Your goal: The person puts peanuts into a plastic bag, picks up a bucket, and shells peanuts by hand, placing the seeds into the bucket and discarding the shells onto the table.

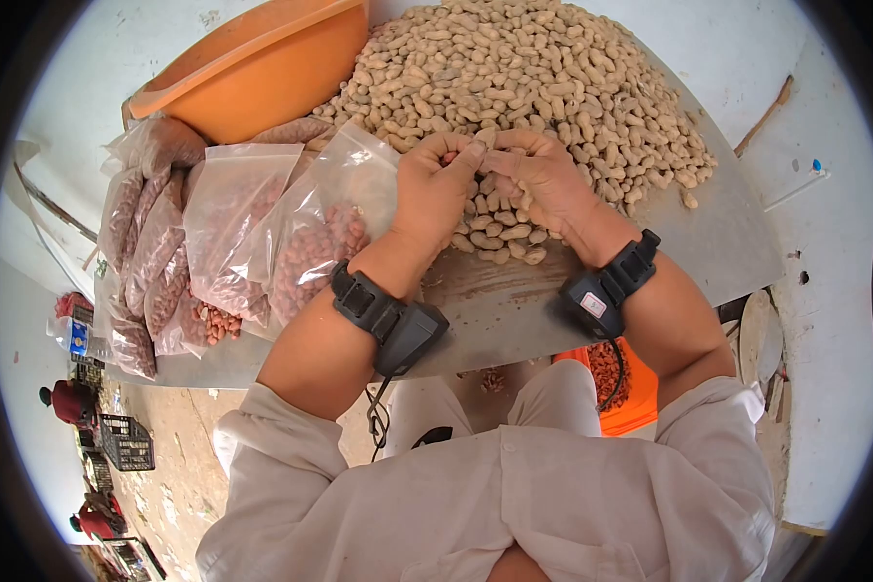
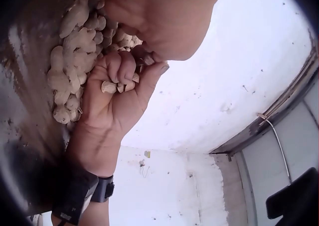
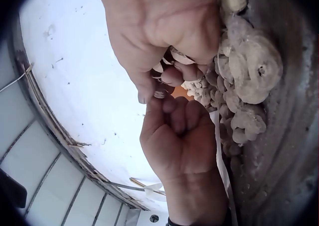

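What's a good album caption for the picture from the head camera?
Left hand and right hand meet at a heap of peanuts, with bags of reddish kernels and an orange basin nearby.

Head view facing down, wrist close-ups, shared hands (image 1: 434,191)

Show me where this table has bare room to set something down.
Tabletop lies bare right of the peanut pile, out to the edge, and in a strip between the pile and the near edge. Crowded: the left, with bagged kernels and the orange basin behind; and the pile's front, where left hand and right hand meet.
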A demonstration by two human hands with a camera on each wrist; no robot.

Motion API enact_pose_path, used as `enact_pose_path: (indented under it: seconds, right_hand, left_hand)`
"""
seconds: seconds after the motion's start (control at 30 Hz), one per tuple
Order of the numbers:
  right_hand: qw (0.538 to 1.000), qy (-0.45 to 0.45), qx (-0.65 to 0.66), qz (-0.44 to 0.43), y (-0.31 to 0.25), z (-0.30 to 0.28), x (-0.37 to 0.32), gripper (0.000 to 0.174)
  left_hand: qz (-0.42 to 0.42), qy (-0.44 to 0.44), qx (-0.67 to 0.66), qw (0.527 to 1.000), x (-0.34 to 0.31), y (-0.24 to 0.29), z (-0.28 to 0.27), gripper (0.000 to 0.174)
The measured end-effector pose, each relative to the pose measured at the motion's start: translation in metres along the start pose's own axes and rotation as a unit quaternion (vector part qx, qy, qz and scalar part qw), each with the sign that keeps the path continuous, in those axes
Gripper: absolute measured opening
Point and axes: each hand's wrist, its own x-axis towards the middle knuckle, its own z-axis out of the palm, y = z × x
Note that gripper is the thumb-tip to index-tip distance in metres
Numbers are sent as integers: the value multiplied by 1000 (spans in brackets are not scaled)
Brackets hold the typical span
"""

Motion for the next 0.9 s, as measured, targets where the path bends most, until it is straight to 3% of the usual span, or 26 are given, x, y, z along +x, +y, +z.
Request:
enact_pose_path:
  seconds: [0.27,0.47,0.67,0.9]
  right_hand:
    - [999,-14,37,9,-4,-1,-3,18]
    - [1000,-15,-12,16,-7,-9,0,15]
    - [999,-14,-21,23,-9,-7,0,14]
    - [997,-4,-59,43,-18,-8,-4,12]
  left_hand:
    - [-13,3,-42,999,1,-4,1,10]
    - [-113,-87,-62,988,6,4,-10,8]
    - [-189,-102,-132,968,6,10,-14,8]
    - [-190,-104,-202,955,9,11,-21,9]
